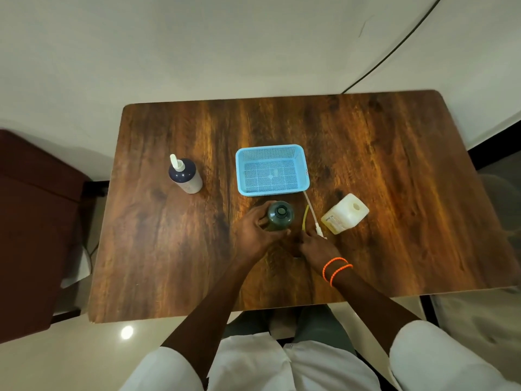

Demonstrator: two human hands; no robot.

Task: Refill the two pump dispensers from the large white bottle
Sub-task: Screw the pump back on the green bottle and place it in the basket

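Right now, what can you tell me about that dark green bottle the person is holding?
The green bottle is dark, round and looks like translucent plastic. It stands upright on the wooden table, just in front of the blue basket. Its neck is open, with no pump fitted; a pump with its tube lies on the table to its right. The left hand grips its side. How full it is cannot be told.

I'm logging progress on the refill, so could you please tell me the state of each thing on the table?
Green bottle: upright, pump off, neck open, gripped by the left hand.
Pump: lying on the table, right hand on its head.
Dark bottle: upright, pump on.
White bottle: upright, cap off.
Blue basket: upright, seemingly empty.
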